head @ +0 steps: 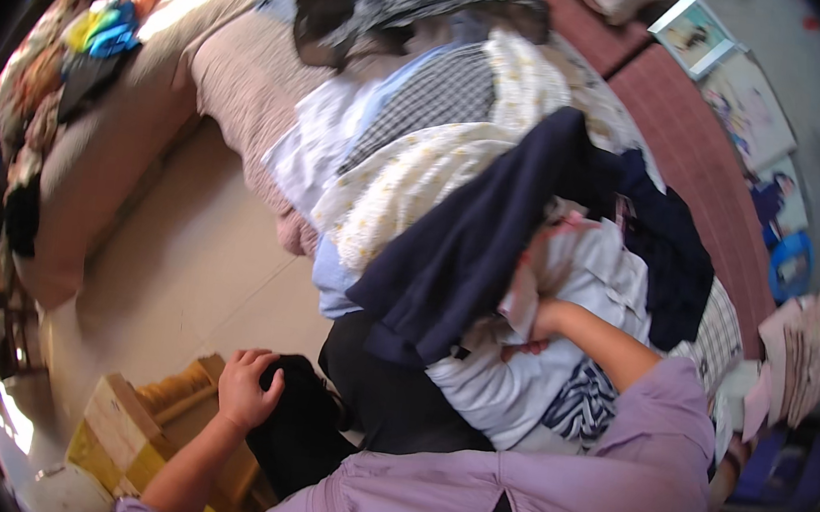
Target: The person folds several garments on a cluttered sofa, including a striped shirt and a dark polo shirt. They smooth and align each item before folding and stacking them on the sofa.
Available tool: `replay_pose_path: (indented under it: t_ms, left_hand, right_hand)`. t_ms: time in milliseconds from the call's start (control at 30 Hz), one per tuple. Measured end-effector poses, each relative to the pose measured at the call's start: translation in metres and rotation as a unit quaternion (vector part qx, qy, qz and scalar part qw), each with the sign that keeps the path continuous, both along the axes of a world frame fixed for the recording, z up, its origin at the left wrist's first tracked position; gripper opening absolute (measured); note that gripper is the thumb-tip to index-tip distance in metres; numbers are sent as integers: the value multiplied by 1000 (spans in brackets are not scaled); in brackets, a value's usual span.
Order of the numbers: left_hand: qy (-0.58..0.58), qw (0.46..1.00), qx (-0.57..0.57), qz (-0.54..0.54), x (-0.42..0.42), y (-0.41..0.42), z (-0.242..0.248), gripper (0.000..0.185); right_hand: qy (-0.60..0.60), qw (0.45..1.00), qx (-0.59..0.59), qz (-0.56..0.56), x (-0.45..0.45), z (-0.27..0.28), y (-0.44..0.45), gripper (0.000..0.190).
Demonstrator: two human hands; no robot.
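Note:
My left hand (246,389) rests on my knee in dark trousers, fingers apart, holding nothing. On the right, my right hand (539,329) reaches into the clothes pile beside a pink and white cloth (524,290); its fingers are partly hidden and its hold is unclear. White garments (596,268) lie around that hand. A navy garment (468,240) drapes over the pile to its left and above. Farther up are a white cloth with yellow dots (410,181) and a black-and-white checked cloth (438,98). A navy-and-white patterned cloth (582,401) lies under my right forearm.
A sofa with a beige cover (249,74) curves across the upper left, with more clothes on it. Red cushions (697,159) run along the right, beside framed pictures (748,104) and folded pink cloths (797,357). A wooden stool or box (130,421) stands by my left arm.

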State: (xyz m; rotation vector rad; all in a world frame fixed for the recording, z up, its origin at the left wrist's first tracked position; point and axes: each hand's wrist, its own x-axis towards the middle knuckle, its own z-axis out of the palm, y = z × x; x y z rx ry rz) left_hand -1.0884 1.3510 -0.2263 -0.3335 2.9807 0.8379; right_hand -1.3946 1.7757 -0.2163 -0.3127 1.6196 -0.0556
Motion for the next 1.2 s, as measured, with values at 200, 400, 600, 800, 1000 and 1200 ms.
replay_pose_path:
  t_ms: [200,400,600,800,1000,1200]
  left_hand:
    - [-95,994,26,38,0,-20,-30,23]
    - [-64,994,87,33,-21,-14,-57,26]
    - [-10,997,-42,59,-19,8,-48,25]
    - [112,989,49,78,1,47,-36,21]
    - [203,963,171,-38,-46,178,40,12]
    - [166,946,234,-151,-75,254,97,13]
  right_hand:
    - [416,884,-155,145,27,20,11,57]
    - [492,854,-167,-15,64,21,27,65]
    - [531,744,-386,-126,143,34,60,35]
    - [638,583,-289,-411,154,100,227,25]
    - [628,670,-274,-284,197,88,235,67]
    - [689,661,-262,-144,166,57,188,27]
